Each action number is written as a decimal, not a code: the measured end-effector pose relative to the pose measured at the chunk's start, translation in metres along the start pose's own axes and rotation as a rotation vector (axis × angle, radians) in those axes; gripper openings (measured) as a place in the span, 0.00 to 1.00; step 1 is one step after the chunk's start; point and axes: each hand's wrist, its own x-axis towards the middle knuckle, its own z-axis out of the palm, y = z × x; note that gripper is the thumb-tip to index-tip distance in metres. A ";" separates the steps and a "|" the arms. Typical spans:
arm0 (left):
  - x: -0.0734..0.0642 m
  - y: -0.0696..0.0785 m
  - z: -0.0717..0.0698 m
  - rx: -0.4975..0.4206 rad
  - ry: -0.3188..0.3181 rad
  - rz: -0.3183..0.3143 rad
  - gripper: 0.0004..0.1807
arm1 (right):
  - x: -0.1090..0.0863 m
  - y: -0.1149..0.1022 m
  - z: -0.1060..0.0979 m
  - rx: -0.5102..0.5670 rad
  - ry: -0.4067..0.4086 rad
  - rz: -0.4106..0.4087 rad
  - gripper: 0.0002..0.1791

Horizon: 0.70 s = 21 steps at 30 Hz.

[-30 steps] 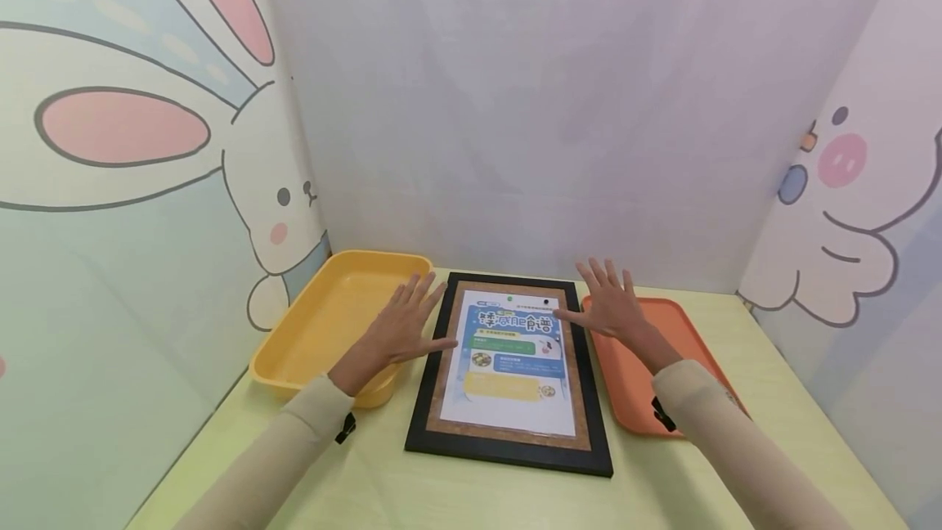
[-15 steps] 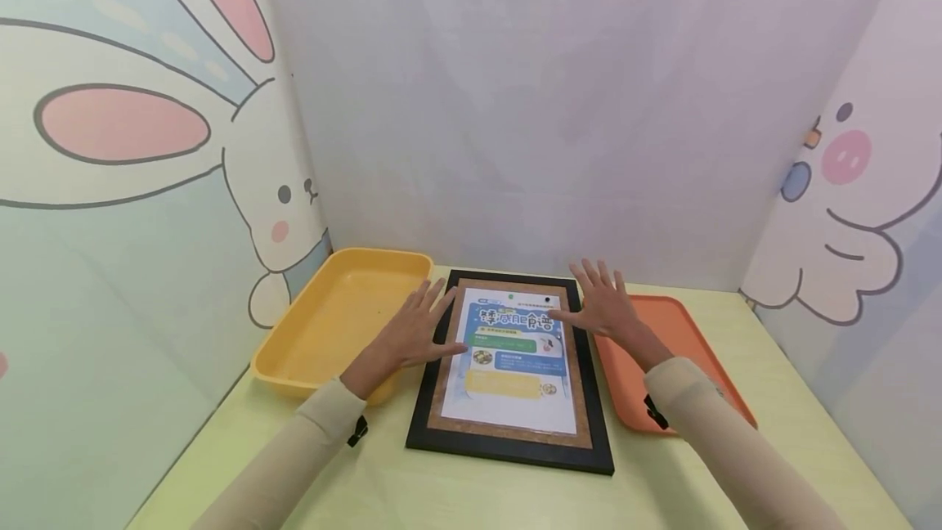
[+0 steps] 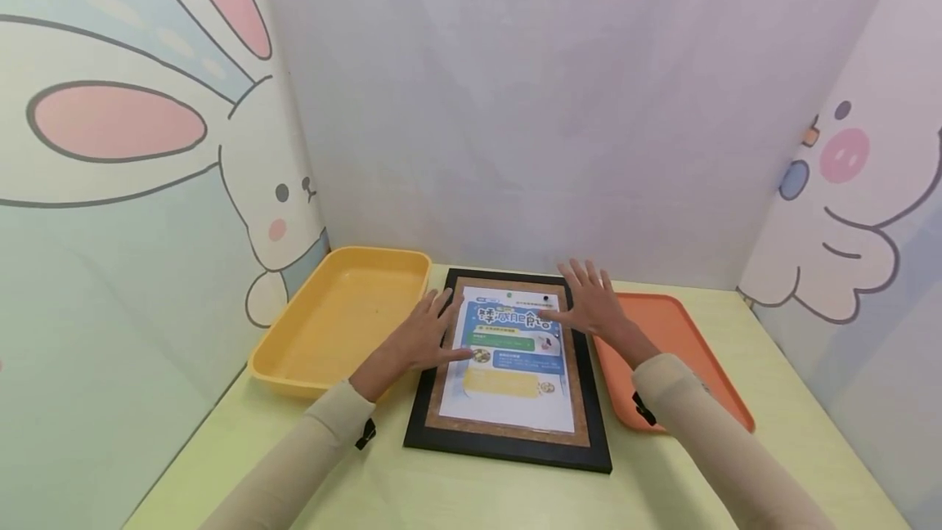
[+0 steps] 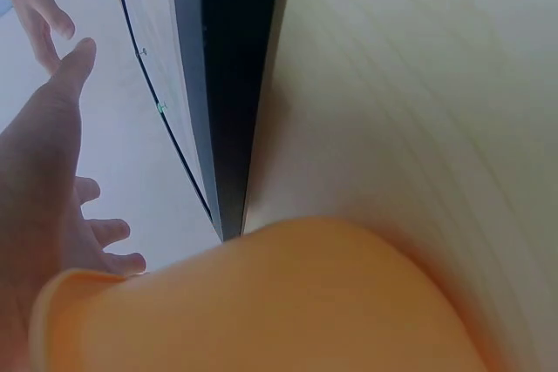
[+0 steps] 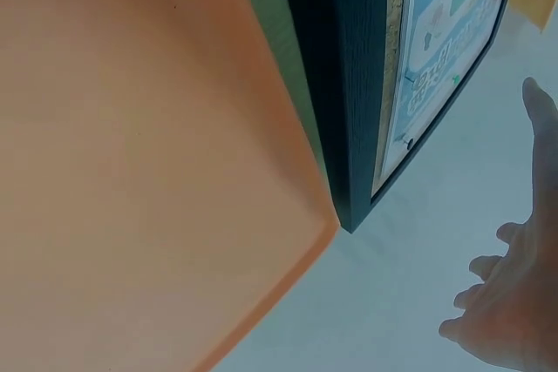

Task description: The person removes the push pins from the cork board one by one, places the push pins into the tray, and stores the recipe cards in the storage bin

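A cork board with a black frame [image 3: 508,452] lies on the table, a printed poster [image 3: 515,409] pinned over its cork. A green pushpin [image 3: 509,295] and a black pushpin [image 3: 546,298] sit along the poster's top. My left hand [image 3: 418,340] hovers over the board's left side, fingers spread and thumb stretched inward, palm bare. Over the upper right side hovers my right hand [image 3: 598,307], likewise spread, its thumb overlapping the poster's title in the head view. Both wrist views show the left fingers [image 4: 109,231] and the right fingers [image 5: 493,267] holding nothing.
To the left of the board stands a deep yellow tray [image 3: 346,317], partly behind the left hand. An orange tray [image 3: 673,358] lies to the right, under the right forearm. A pale curtain [image 3: 515,105] and printed cartoon side panels enclose the table [image 3: 471,505].
Both hands have drifted inward over the board: the left to the right and slightly down in view, the right to the left. The board and trays stay put.
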 end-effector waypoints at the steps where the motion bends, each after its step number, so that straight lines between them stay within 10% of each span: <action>1: 0.000 0.001 0.000 -0.006 -0.006 -0.001 0.62 | 0.000 -0.001 0.001 0.001 0.001 -0.002 0.63; 21: 0.003 0.016 0.006 -0.025 -0.131 -0.052 0.55 | 0.010 -0.011 0.017 0.018 -0.080 -0.007 0.61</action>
